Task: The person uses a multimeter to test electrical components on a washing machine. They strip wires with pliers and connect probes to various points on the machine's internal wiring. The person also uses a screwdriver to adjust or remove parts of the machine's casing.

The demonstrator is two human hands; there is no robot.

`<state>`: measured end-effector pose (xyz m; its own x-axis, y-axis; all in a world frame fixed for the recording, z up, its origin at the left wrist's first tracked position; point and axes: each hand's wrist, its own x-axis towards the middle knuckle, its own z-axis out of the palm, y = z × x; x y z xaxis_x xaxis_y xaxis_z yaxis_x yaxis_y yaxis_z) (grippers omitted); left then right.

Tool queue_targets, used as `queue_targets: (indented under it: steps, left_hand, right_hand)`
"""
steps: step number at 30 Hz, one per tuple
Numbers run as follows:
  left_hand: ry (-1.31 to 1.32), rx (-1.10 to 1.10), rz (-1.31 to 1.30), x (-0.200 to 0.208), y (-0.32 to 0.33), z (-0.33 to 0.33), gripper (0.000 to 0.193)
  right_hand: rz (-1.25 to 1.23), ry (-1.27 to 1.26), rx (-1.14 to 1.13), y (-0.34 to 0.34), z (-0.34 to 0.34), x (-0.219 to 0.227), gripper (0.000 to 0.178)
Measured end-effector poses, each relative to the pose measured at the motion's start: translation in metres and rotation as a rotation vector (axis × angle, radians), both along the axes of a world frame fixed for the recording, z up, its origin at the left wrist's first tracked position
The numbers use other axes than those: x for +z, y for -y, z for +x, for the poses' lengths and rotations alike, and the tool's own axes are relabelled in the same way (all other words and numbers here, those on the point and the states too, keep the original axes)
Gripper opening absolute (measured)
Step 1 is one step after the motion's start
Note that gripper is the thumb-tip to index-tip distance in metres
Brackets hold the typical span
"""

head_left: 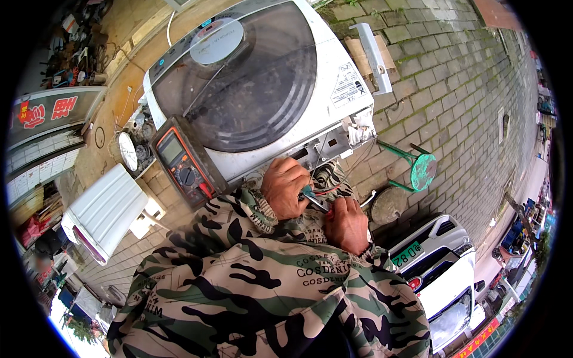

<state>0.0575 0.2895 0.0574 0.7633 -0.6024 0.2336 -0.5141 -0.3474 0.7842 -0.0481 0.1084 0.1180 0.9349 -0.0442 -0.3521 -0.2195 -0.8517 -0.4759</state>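
Note:
My left hand (286,188) is closed around pliers (317,201) with teal handles, their metal jaws pointing toward my other hand. Fingers pinched together, my right hand (347,227) is at the tip of the jaws; what it holds is mostly hidden. A thin red wire (329,191) curves beside the pliers. Just beyond my hands stands a white washing machine (340,56) with a round, dark see-through lid (268,77). Its near side is uncovered, showing a metal plate (325,146) and loose wiring. A multimeter (184,164) with an orange-trimmed case leans on its left corner.
A white plastic stool (104,209) lies at the left, near a pile of parts (134,143). To the right are a small green stool (422,172), a round stump-like block (389,206) and a parked white car (439,268). Brick paving (441,89) stretches behind them.

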Motion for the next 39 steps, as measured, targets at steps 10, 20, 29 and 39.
queue_targets:
  steps: [10, 20, 29, 39]
  left_hand:
    - [-0.019, 0.051, -0.005, -0.004, 0.006, -0.006, 0.025]
    - [-0.013, 0.119, -0.033, 0.001, 0.009, -0.008, 0.015]
    - [0.022, 0.142, -0.043, -0.017, 0.003, -0.015, 0.011]
    - [-0.133, 0.127, -0.045, -0.007, 0.001, -0.012, 0.013]
  right_hand:
    - [0.233, -0.039, -0.14, -0.005, -0.015, -0.02, 0.018]
    - [0.218, -0.046, -0.196, -0.01, -0.02, -0.022, 0.021]
    - [0.285, 0.06, -0.697, 0.008, 0.005, 0.0, 0.019]
    - [0.286, 0.04, -0.281, 0.029, 0.003, 0.015, 0.014]
